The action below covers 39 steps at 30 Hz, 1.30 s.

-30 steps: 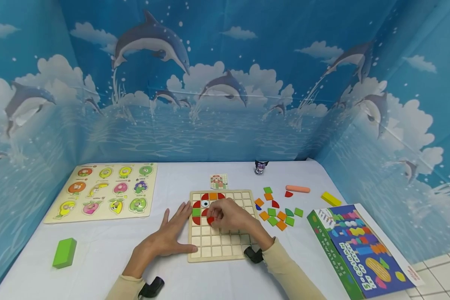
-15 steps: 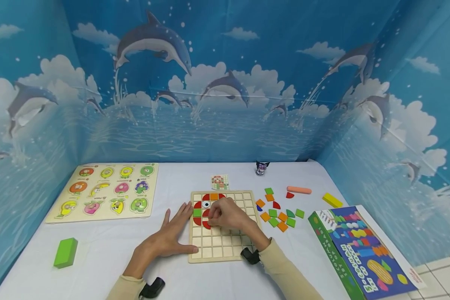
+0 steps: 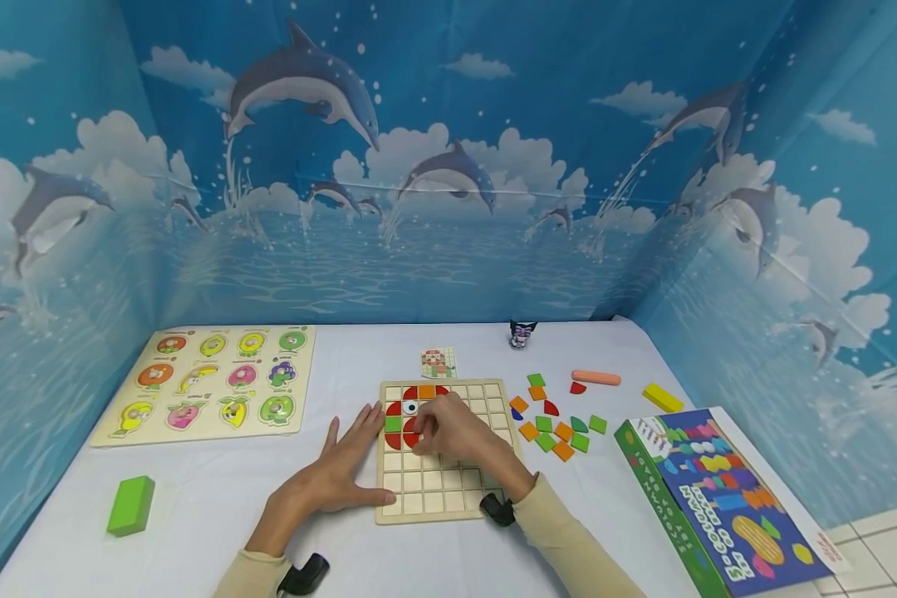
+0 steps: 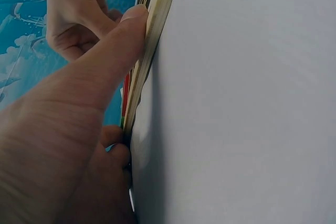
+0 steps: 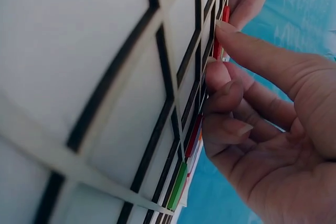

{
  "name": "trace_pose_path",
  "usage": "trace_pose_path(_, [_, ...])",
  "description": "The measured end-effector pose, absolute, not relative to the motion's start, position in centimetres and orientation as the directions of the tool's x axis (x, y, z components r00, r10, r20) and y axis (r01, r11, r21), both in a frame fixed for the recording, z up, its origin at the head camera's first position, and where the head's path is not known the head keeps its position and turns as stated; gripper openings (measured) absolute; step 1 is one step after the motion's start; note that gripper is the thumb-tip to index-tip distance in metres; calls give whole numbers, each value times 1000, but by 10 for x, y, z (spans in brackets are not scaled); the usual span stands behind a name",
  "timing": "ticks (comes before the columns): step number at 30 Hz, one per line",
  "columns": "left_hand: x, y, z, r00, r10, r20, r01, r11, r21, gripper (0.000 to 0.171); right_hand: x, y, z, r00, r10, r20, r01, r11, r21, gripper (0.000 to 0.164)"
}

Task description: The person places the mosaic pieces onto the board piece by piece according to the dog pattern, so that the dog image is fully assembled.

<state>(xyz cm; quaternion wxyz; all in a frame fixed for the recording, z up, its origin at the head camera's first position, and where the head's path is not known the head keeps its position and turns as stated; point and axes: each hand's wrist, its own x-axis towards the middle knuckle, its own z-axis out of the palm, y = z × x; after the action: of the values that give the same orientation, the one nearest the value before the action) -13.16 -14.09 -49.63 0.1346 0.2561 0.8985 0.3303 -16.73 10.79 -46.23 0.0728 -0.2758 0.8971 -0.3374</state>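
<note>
A square wooden grid board (image 3: 443, 502) lies mid-table, with red quarter-circle pieces (image 3: 393, 441), a green square tile (image 3: 393, 423), an orange tile (image 3: 427, 391) and a white eye tile (image 3: 410, 408) in its upper left cells. My right hand (image 3: 456, 428) reaches over it. In the right wrist view its thumb and forefinger pinch a red quarter-circle piece (image 5: 217, 49) down at the grid; the other fingers are curled. My left hand (image 3: 336, 473) rests along the board's left side, fingers spread, and its thumb (image 4: 123, 30) touches the edge.
Loose orange, green and red pieces (image 3: 563, 432) lie right of the board. A pattern card (image 3: 438, 363) sits behind it, near a small figurine (image 3: 522, 335). A fruit puzzle (image 3: 217, 428), green block (image 3: 130, 505), coral stick (image 3: 596, 378), yellow block (image 3: 662, 398) and toy box (image 3: 725, 498) surround the workspace.
The right hand has shifted slightly on the board, and the red quarter-circle piece at its fingertips now sits up against the neighbouring red pieces. The left hand stays at the board's left side.
</note>
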Motion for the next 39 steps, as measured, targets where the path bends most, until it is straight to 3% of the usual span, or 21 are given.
trace_pose_path(10, [-131, -140, -497, -834, 546, -76, 369, 656, 658, 126, -168, 109, -465, -881, -472, 31, -373, 652, -660, 30])
trace_pose_path(28, [-131, -140, -498, -837, 542, -72, 368, 656, 659, 128, -170, 110, -466, -887, -461, 33, -372, 669, -644, 28])
trace_pose_path(36, [-130, -140, -500, -836, 545, -70, 368, 650, 665, 127, -165, 158, -463, -805, -581, 115, -464, 498, -733, 20])
trace_pose_path(39, [-130, -139, -499, -839, 540, -69, 365, 652, 665, 128, -166, 187, -462, -818, -561, 129, -446, 477, -758, 23])
